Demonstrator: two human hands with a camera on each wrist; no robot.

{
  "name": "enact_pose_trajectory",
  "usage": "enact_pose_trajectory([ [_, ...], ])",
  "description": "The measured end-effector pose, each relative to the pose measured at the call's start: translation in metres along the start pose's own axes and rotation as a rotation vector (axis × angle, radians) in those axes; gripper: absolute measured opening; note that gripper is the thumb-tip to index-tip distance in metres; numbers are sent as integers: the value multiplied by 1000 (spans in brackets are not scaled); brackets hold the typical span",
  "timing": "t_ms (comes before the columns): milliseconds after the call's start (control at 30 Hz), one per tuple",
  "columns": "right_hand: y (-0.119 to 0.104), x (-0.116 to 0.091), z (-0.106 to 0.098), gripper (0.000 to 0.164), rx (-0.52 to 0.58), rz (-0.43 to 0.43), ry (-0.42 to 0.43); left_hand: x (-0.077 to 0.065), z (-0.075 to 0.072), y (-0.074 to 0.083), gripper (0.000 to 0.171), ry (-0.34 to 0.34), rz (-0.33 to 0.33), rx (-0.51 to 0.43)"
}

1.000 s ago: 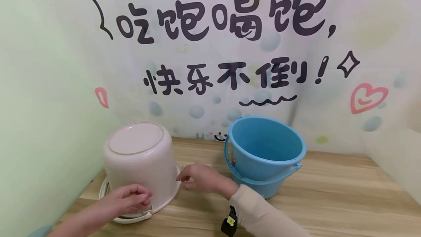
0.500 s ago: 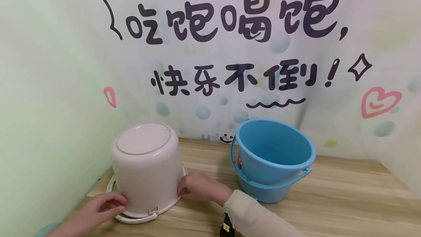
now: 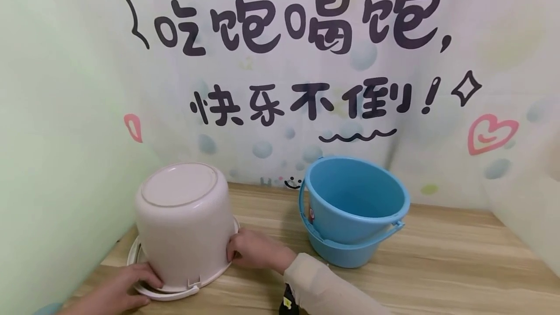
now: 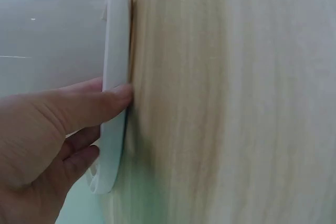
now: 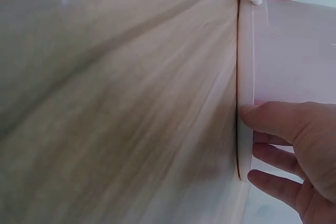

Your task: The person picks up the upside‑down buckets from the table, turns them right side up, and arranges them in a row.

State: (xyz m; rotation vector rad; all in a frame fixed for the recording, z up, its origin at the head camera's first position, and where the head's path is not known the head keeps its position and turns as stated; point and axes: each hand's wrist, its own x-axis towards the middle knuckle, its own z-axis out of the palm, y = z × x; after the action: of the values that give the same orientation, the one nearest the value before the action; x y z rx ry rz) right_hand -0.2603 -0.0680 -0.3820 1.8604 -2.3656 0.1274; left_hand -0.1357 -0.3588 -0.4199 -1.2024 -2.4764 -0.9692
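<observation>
A pale pink bucket (image 3: pixel 185 227) stands upside down on the wooden table, its round base on top. Its white handle (image 3: pixel 172 296) lies low around the rim at the front. My left hand (image 3: pixel 120 286) grips the bucket's near left edge; in the left wrist view its thumb (image 4: pixel 113 103) lies across the handle and rim. On the other side, my right hand (image 3: pixel 253 249) holds the rim, thumb (image 5: pixel 257 115) on the lip and fingers behind it in the right wrist view. A thin dark line runs between rim and tabletop there.
A blue bucket (image 3: pixel 345 235) stands upright to the right, mouth up, its handle hanging down in front. The wooden table (image 3: pixel 437 261) ends at a printed cloth (image 3: pixel 280 72) behind and a pale green wall (image 3: pixel 57 159) on the left.
My right hand has moved left onto the bucket's rim. My left hand has gone from in front of the bucket down to its lower left edge. The buckets stay put.
</observation>
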Motion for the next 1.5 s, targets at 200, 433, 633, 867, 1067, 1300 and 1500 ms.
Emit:
enact_pose_trajectory([
  [200,1,3,-1,6,8,21,8,4,-1,1,31,64,50,144],
  [433,2,-1,-5,5,8,34,29,12,-2,12,40,129,66,196],
  [633,3,-3,-5,6,-9,88,25,22,-8,23,42,151,62,190],
  [867,4,-6,-8,9,19,120,51,33,-16,26,38,219,113,310],
  [1067,8,-12,-12,8,16,128,86,46,-22,38,40,216,72,363],
  [1300,11,-18,-32,6,12,153,107,62,-36,52,46,144,59,247],
  [1500,8,-24,-52,7,68,227,120,73,-46,62,48,88,48,166],
])
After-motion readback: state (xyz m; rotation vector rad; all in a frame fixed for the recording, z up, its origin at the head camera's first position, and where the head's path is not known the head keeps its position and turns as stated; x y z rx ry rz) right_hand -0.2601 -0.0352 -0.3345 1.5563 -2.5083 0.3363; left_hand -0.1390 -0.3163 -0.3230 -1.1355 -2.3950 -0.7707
